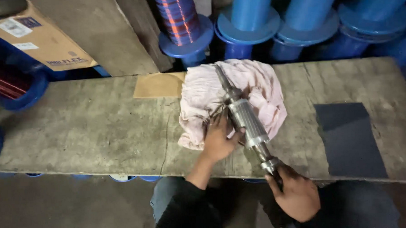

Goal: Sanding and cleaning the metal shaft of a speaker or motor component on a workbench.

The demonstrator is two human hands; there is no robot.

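Note:
A metal motor rotor (247,120) with a ribbed cylindrical core and a long shaft lies slanted across a crumpled pale pink cloth (201,94) on a worn wooden board (95,126). My left hand (218,138) rests against the left side of the rotor core, thumb touching it and fingers on the cloth. My right hand (296,195) grips the near end of the shaft at the board's front edge.
A dark sheet of abrasive paper (350,138) lies on the board at right. A brown paper patch (159,85) sits left of the cloth. Blue spools (249,18), one wound with copper wire (178,16), stand behind. A cardboard box (38,39) is at the back left.

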